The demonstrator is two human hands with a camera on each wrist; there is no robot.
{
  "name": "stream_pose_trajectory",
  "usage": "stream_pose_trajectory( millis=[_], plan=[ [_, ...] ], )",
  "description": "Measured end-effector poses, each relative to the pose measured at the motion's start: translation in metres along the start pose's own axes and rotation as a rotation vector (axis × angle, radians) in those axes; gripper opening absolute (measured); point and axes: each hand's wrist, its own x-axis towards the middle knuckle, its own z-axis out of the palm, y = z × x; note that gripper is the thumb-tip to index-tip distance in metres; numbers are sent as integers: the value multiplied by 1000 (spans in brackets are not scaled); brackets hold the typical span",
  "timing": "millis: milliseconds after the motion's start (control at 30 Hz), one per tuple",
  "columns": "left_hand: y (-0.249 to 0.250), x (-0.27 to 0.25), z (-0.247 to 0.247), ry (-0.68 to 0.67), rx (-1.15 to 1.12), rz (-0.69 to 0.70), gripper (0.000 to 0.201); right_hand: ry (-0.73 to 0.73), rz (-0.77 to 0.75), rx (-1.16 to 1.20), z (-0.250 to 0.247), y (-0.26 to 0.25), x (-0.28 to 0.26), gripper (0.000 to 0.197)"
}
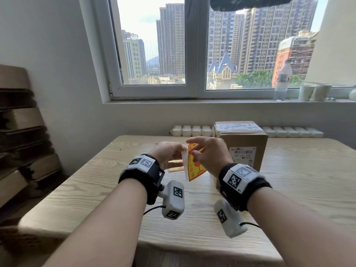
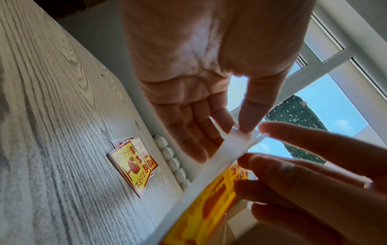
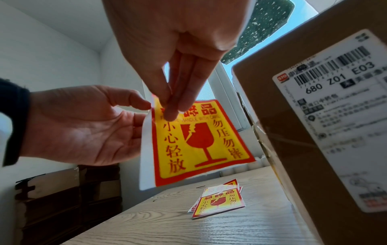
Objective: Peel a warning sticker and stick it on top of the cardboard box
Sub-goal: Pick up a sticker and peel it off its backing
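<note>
Both hands are raised above the near half of the pale wood-grain table (image 1: 289, 180). The left hand (image 1: 165, 153) pinches the top corner of the white backing paper (image 3: 145, 149) between thumb and forefinger, the other fingers lying loosely extended behind it. The right hand (image 1: 208, 155) has its thumb and first fingers closed on the top edge of the yellow and red rectangular warning sticker (image 3: 199, 140) printed with a broken-glass symbol, which is lifted away from the backing along that upper corner; lower down, sticker and backing hang together in the air above the table, not touching it.

Beyond the hands, flat on the table, lies a small loose stack of identical yellow and red stickers (image 3: 218, 200). Right of that stack, toward the far edge of the table, stands the brown taped cardboard box (image 1: 243, 143), a white shipping label (image 1: 242, 154) with a barcode on its near side. Behind the table a white radiator (image 1: 192, 130) runs along the wall, and above it the windowsill carries a clear plastic bottle (image 1: 282, 79) and pale paper cups (image 1: 314, 92).
</note>
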Motion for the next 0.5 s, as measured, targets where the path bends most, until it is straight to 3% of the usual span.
stream_pose_trajectory(
  millis=[167,333,500],
  plan=[
    [-2,1,-4,11,53,11,9,-15,-2,-50,-2,1,-2,28],
    [-5,4,-3,30,87,-3,12,-14,-55,-201,-2,1,0,8],
    [-11,10,-6,83,149,-18,21,-31,-66,-227,3,9,2,5]
  ],
)
